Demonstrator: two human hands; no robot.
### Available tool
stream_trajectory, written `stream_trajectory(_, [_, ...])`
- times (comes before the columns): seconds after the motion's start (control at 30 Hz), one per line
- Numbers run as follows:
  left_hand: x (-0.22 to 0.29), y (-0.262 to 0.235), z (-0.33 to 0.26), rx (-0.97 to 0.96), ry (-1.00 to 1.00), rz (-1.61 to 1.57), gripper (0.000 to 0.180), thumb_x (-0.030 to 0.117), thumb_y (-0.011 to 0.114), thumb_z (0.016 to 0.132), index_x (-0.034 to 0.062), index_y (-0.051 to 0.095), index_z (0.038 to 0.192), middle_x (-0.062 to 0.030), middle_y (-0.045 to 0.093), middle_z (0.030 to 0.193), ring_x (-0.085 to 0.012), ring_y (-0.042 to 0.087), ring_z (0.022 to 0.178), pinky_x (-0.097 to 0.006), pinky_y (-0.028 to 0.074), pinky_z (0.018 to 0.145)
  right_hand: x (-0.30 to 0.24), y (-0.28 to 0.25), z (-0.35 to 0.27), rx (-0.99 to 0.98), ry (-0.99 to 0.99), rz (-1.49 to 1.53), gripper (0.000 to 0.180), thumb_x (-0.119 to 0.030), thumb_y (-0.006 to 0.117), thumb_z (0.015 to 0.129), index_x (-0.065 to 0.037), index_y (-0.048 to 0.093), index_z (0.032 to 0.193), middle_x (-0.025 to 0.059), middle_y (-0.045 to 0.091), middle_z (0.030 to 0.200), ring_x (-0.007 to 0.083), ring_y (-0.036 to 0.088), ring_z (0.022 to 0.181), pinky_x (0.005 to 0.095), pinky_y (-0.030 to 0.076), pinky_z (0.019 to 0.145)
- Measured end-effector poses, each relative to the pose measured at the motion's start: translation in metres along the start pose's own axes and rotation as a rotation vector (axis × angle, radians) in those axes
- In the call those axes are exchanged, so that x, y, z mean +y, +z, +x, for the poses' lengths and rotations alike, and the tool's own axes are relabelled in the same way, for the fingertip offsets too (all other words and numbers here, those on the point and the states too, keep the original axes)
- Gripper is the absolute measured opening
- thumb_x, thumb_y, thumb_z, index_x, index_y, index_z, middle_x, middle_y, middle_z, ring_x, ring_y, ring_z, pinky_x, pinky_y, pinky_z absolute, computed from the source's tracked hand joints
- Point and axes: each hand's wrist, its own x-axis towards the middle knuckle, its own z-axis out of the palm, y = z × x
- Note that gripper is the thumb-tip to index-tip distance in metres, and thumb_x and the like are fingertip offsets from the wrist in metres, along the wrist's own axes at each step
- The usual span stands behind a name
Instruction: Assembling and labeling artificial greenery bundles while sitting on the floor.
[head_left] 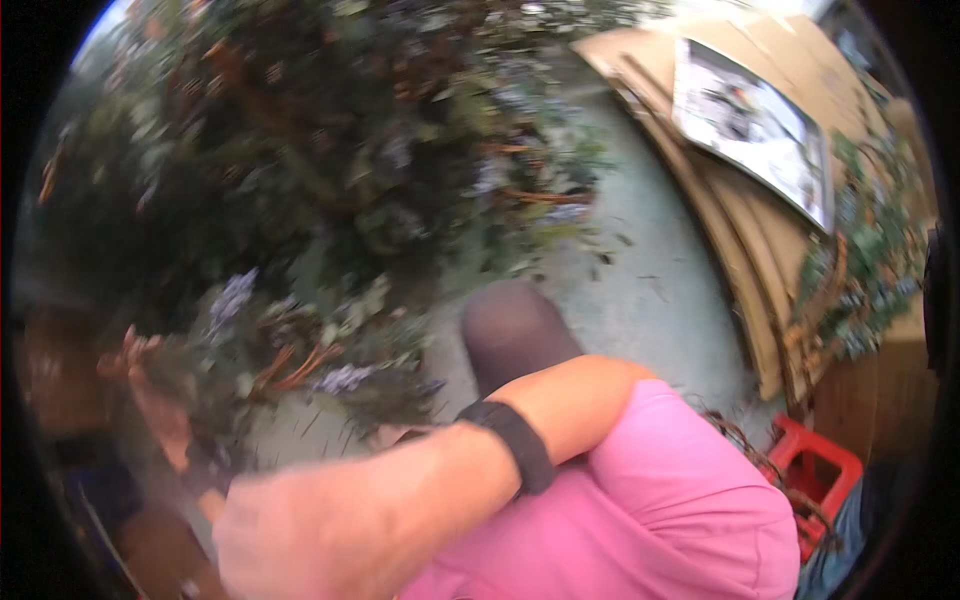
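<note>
My right arm, with a black wristband [512,440], crosses low in front of me to the left. My right hand [300,525] is smeared by motion at the lower left; its fingers are hidden. Farther left, my left hand [155,395] is raised, its blurred fingers apart and nothing visible in them. Beside it lies a leafy garland or wreath piece [330,345] with brown twigs and purple flower clusters. Beyond both hands rises a big blurred heap of similar greenery [330,160]. Neither hand plainly touches the greenery.
Stacked cardboard [740,215] lies at the right, with a flat glossy picture or screen [755,130] on it and more leafy twigs [865,270] alongside. Near my right side stands a red plastic stool [845,470]. Leaf scraps dot the pale floor [650,270]. My dark-clad knee [520,335] is in the middle.
</note>
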Motion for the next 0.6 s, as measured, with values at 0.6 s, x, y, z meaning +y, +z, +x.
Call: stream_trajectory(0.6, [-0.113, 0.131, -0.060, 0.253, 0.045, 0.464, 0.031, 0.017, 0.048, 0.091, -0.0022, 0.052, 0.115, -0.0077, 0.052, 0.116, -0.0173, 0.050, 0.105, -0.031, 0.039, 0.092, -0.020, -0.356, -0.187, 0.221, 1.160, -0.530, 0.018, -0.002, 0.049, 0.082, 0.000, 0.057, 0.098, 0.0064, 0.061, 0.080, 0.0148, 0.060, 0.061, 0.0241, 0.048, 0.055])
